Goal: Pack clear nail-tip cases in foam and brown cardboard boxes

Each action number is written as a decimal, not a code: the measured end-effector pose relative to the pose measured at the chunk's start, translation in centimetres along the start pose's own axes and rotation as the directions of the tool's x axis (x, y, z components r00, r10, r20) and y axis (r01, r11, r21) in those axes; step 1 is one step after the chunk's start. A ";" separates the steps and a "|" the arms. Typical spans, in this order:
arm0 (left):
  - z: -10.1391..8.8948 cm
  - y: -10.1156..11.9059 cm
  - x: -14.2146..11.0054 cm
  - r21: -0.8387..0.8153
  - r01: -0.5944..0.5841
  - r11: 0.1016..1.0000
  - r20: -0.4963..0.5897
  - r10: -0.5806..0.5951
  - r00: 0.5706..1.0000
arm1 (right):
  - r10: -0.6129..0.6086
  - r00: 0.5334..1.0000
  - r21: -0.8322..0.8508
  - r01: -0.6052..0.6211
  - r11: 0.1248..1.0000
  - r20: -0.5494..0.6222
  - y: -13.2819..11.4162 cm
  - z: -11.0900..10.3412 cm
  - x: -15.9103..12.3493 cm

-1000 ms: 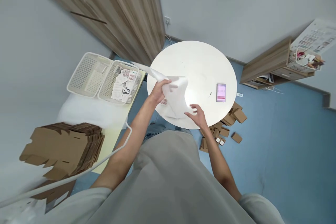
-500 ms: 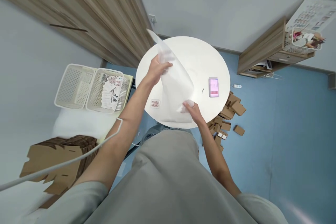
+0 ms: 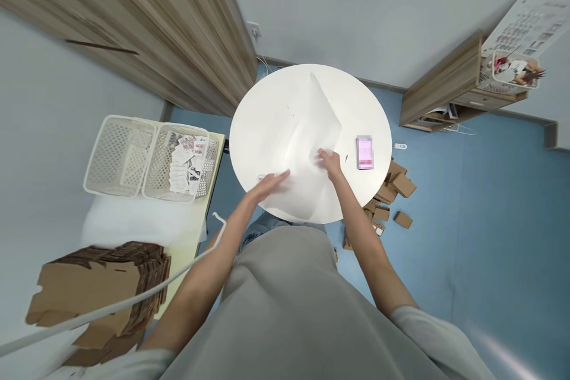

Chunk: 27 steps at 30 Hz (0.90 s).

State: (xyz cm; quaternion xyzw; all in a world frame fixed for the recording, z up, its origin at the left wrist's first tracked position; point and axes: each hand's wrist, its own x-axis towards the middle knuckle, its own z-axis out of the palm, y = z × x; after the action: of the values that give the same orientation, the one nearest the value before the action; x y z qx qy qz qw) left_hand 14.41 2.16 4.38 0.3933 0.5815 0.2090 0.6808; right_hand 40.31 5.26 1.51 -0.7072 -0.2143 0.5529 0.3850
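A thin, whitish, translucent packing sheet (image 3: pixel 307 187) lies partly raised on the round white table (image 3: pixel 262 110). My left hand (image 3: pixel 269 185) rests low on its left side, fingers stretched out and nearly flat. With thumb and fingers together, my right hand (image 3: pixel 330 164) pinches a fold of the sheet right of the middle. Just beyond my left wrist, the edge of a small clear packet (image 3: pixel 261 177) shows; the hand and sheet hide most of it. To the right of my right hand sits a phone-like item with a pink, blurred face (image 3: pixel 365 152).
On the left, two white baskets (image 3: pixel 121 157) stand on a side table, one holding cards (image 3: pixel 182 169). Stacked flat cardboard boxes (image 3: pixel 93 288) lie nearer. Small brown boxes (image 3: pixel 403 185) litter the floor at right. A white hooked rod (image 3: pixel 146 292) crosses the lower left.
My left hand has come down from the sheet's upper part to its lower left and opened. My right hand has moved up a little with its fold. The sheet has dropped toward the table.
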 end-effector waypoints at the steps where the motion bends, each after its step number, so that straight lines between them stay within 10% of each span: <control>1: -0.1 -1.4 -1.1 -0.017 0.135 0.991 0.097 -0.133 0.986 | 0.008 1.000 -0.007 -0.008 1.000 0.009 -0.4 0.4 1.3; 9: 0.6 -7.2 -2.5 -0.118 0.329 0.937 -0.065 -0.338 0.939 | 0.080 0.995 -0.087 -0.074 0.993 0.067 0.4 2.6 5.8; 15: 1.4 -8.2 -0.3 -0.171 0.254 0.952 -0.158 -0.281 0.947 | 0.107 0.988 -0.211 -0.082 0.974 0.112 7.1 1.3 0.0; 19: 0.2 -7.6 1.3 0.254 0.166 0.953 -0.273 -0.094 0.957 | 0.103 0.988 -0.326 -0.060 0.943 0.117 12.6 -0.6 -4.8; 23: -3.4 -6.9 2.5 0.763 0.057 0.644 -0.261 0.226 0.939 | 0.035 0.999 -0.437 -0.016 0.900 0.034 15.4 -2.3 -6.8; 27: -6.8 -7.4 2.9 0.925 -0.123 0.358 0.067 0.164 0.984 | -0.005 0.999 -0.492 -0.016 0.870 -0.041 15.4 -3.2 -6.1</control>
State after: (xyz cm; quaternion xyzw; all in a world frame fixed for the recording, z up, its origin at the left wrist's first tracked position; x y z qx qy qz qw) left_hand 7.32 1.84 -3.36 0.7520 0.5742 -0.0866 0.3119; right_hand 39.68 -9.59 -6.49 -0.7935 -0.3380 0.4669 0.1950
